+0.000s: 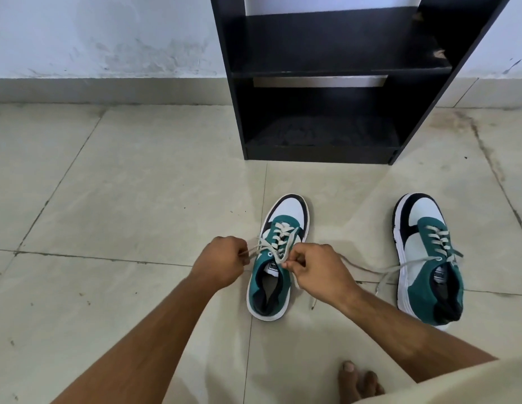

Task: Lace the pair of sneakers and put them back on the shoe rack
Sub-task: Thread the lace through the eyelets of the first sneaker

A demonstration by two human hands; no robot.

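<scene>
Pale, scuffed floor tiles [137, 176] run back to a stained white wall [93, 33]; against that wall stands a black shoe rack [335, 83], its two visible shelves bare but for dust. Just in front of the rack sits a green, white and black sneaker [275, 258], toe toward the rack, laced through its eyelets; the second sneaker [428, 258] lies farther right of it, laced, its cream ends trailing loose on the tiles. The left hand [219, 262] is clenched on one cream lace end [254, 252] beside the near sneaker; the right hand [318, 272] pinches the other end over its tongue; bare toes [358, 380] show well short of the rack.
</scene>
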